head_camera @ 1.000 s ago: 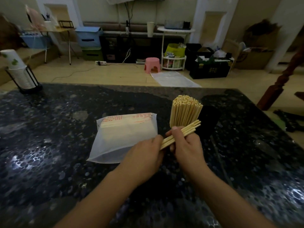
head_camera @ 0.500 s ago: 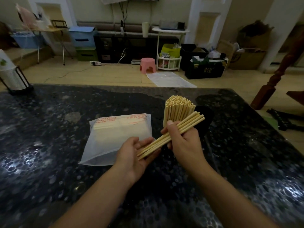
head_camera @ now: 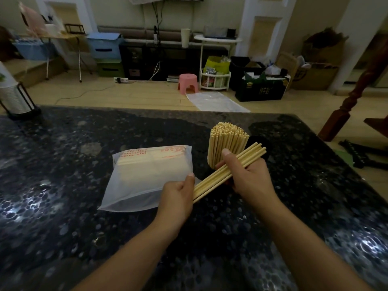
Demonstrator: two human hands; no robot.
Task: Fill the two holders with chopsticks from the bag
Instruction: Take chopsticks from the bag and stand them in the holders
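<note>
- Both hands grip one slanted bundle of pale wooden chopsticks: left hand at its low end, right hand mid-length.
- Frosted plastic bag lies beside it on the dark speckled counter.
- One holder looks packed; the black holder behind looks empty, likely next: upend, drop in.

Domestic living room, dimly lit. Evidence: dark speckled stone desk; wood-plank floor; pink plastic stool; blue storage boxes; white round side shelf holding packets; cardboard boxes; power strip with trailing cables; carved wooden post.
</note>
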